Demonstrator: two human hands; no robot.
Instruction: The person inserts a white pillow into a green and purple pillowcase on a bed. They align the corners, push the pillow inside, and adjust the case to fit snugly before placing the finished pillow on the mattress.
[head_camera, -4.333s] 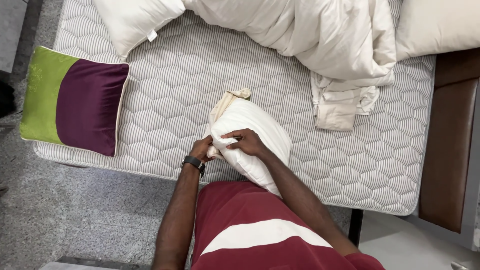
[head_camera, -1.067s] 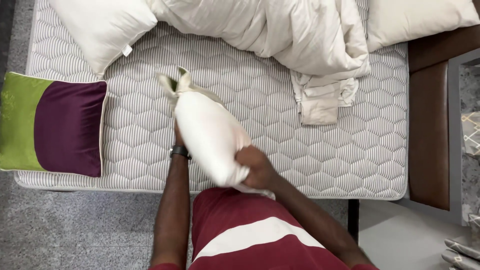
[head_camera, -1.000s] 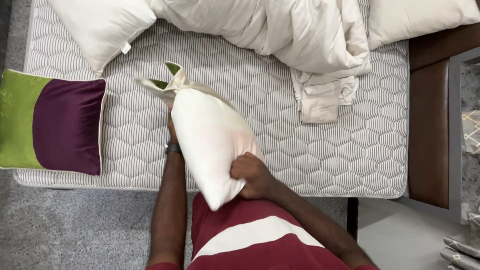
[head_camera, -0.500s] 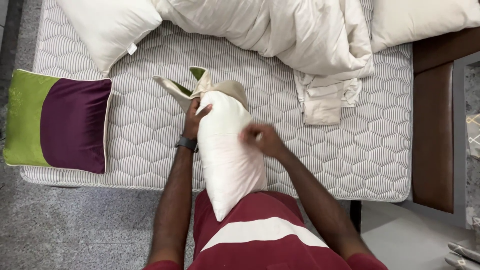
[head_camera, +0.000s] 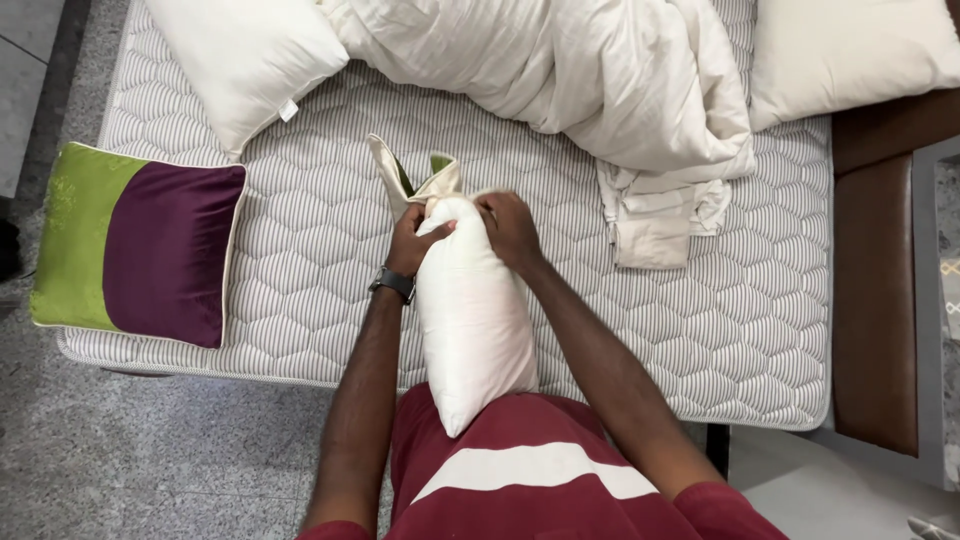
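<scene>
Pillow (head_camera: 472, 320) stands lengthwise away from the person, both hands' fingers (head_camera: 505, 222) pinching its far end.

Looking straight down from head height, one view only.

Hanging above the near edge of the mattress (head_camera: 700, 330) and facing almost vertically downward, with the wearer's own red-and-white shirt (head_camera: 540, 480) filling the bottom middle. Sitting close enough for both forearms to be stretching up from the lower edge to the frame's centre, meeting at the white pillow (head_camera: 475, 320). Taking in the bed's full width: the purple-and-green cushion (head_camera: 140, 250) at the left edge, the brown bed frame (head_camera: 875, 330) at the right, crumpled bedding (head_camera: 600, 90) along the top. Catching grey floor (head_camera: 150, 460) at lower left. Sharing nothing with any second view.
</scene>
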